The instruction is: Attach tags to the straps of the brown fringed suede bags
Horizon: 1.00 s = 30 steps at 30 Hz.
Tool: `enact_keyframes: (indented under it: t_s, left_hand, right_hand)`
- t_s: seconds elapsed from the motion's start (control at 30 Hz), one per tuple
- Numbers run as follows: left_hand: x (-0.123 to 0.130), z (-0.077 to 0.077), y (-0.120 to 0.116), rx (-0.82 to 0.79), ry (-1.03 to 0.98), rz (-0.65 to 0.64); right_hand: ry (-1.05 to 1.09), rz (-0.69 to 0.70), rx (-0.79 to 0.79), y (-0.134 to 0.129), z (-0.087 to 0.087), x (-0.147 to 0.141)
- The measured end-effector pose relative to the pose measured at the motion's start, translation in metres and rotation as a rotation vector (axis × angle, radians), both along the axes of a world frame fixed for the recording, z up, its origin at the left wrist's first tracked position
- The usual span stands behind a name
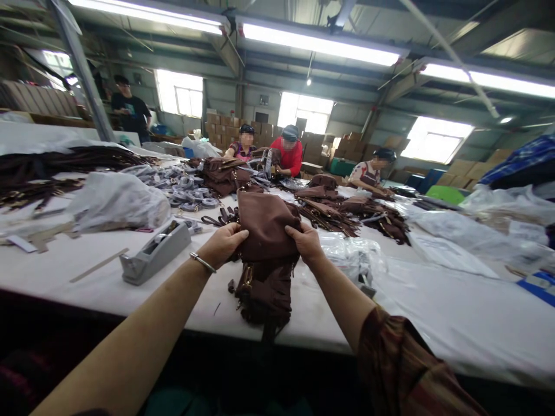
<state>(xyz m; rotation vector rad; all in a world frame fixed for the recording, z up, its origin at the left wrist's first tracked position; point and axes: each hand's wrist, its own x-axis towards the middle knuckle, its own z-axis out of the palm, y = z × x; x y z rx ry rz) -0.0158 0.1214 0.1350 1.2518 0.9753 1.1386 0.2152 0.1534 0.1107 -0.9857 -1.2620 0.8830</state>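
A brown bag (266, 222) is held up above the near part of the table, its smooth side towards me. My left hand (229, 241) grips its left edge, thumb on the front. At the opposite edge my right hand (304, 240) pinches it in the same way. The fingers of both hands are mostly hidden behind the bag. Below it, more brown bags (266, 294) with gold-coloured metal fittings lie at the table's front edge. A grey tape dispenser (155, 254) stands left of my left hand, and clear plastic bags (351, 257) lie right of my right hand.
The white table (433, 306) holds piles of brown bags (333, 208), wrapped coiled straps (186, 188), dark straps (65, 162) and a plastic bundle (121, 202). A flat strip (99, 266) lies at left. Several people work beyond; one wears a red top (288, 156).
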Motion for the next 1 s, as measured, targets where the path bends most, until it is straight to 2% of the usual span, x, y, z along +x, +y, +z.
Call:
enact_keyframes:
  t_s: [0.07, 0.13, 0.2, 0.27, 0.33, 0.37, 0.4, 0.5, 0.57, 0.67, 0.77, 0.9, 1.0]
  left_hand:
    - [0.004, 0.011, 0.000, 0.031, -0.039, 0.009]
    - [0.009, 0.015, 0.001, 0.036, -0.066, 0.031]
    - [0.013, 0.012, 0.003, 0.034, -0.083, 0.091]
    - [0.016, 0.005, 0.005, 0.024, -0.086, 0.170]
    - [0.020, -0.002, 0.007, 0.009, -0.092, 0.242]
    - [0.023, -0.005, 0.007, 0.003, -0.095, 0.274]
    - [0.025, -0.008, 0.008, -0.002, -0.096, 0.305]
    - [0.035, -0.013, 0.005, -0.001, -0.079, 0.351]
    - [0.040, -0.019, 0.000, -0.013, -0.035, 0.331]
    - [0.045, -0.033, -0.006, -0.031, 0.067, 0.329]
    - [0.043, -0.042, -0.010, -0.003, 0.090, 0.391]
    - [0.039, -0.033, -0.011, 0.079, 0.002, 0.458]
    - [0.042, -0.032, -0.019, 0.008, -0.100, 0.461]
  right_hand:
    - [-0.195, -0.080, 0.052, 0.006, 0.008, 0.005]
    - [-0.401, -0.223, 0.143, 0.002, 0.017, 0.010]
    - [-0.522, -0.403, 0.265, -0.015, 0.023, 0.010]
    - [-0.550, -0.466, 0.359, -0.043, 0.019, 0.003]
    - [-0.560, -0.273, 0.337, -0.075, 0.005, -0.010]
    - [-0.576, -0.120, 0.268, -0.089, -0.006, -0.018]
    - [-0.574, -0.031, 0.196, -0.099, -0.018, -0.026]
    - [-0.479, 0.050, 0.055, -0.107, -0.048, -0.041]
    - [-0.374, 0.067, 0.011, -0.098, -0.055, -0.043]
    - [-0.314, 0.070, -0.043, -0.082, -0.050, -0.040]
    - [-0.256, 0.091, -0.146, -0.075, -0.039, -0.041]
    - [-0.101, 0.221, -0.316, -0.071, -0.027, -0.046]
    - [-0.157, 0.288, -0.366, -0.064, -0.024, -0.039]
